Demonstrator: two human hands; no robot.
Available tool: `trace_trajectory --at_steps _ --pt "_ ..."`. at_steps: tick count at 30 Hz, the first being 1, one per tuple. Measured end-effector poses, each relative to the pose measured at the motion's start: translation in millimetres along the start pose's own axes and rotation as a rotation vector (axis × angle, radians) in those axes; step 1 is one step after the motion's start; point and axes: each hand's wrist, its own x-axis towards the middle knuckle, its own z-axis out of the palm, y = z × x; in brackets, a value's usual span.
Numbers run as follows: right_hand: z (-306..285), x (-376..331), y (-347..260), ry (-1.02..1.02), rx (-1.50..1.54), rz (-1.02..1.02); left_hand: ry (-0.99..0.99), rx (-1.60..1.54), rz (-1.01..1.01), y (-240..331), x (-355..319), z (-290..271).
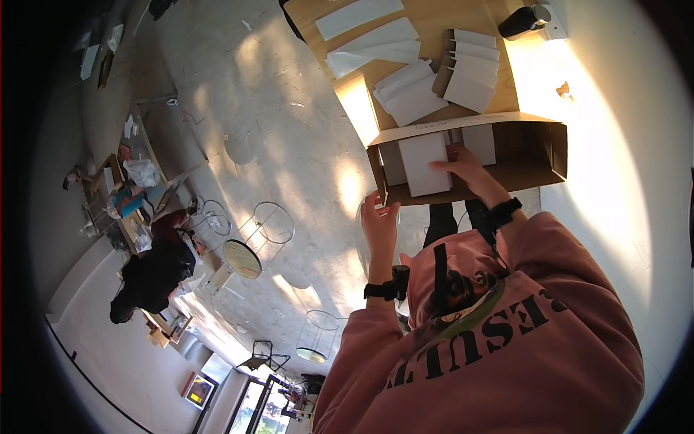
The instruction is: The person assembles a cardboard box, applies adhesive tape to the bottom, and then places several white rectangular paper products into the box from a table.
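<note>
An open brown cardboard box (524,177) lies at the near edge of the table in front of me. Inside it stand white flat cartons, one large one (419,168) at the left and another (478,145) behind my right hand. My right hand (463,165) reaches into the box and grips the large carton by its right edge, thumb on its front face and fingers partly hidden behind. At the box's near left corner, my left hand (379,220) holds the edge with fingers and thumb curled around it.
Beyond the box, the wooden table (426,18) bears several white flat cartons (473,69), white sheets (372,47) and a black bottle (522,23). A wall stands close on the right. Round-seated wire stools (242,258) and a person in dark clothes (155,271) are at the left.
</note>
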Motion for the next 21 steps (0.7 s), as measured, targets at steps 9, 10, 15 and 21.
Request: trace_trajectory --at_steps 9,10,15,21 --pt "72 15 17 0.122 -0.466 -0.207 -0.018 0.032 -0.014 7 -2 -2" --pt "73 15 24 0.095 -0.420 -0.233 -0.011 0.026 -0.015 8 -3 -1" --pt "75 23 42 0.017 -0.396 -0.355 -0.024 0.038 0.008 8 -3 0" --pt "64 14 36 -0.072 -0.288 -0.390 -0.021 0.089 0.017 11 -3 -1"
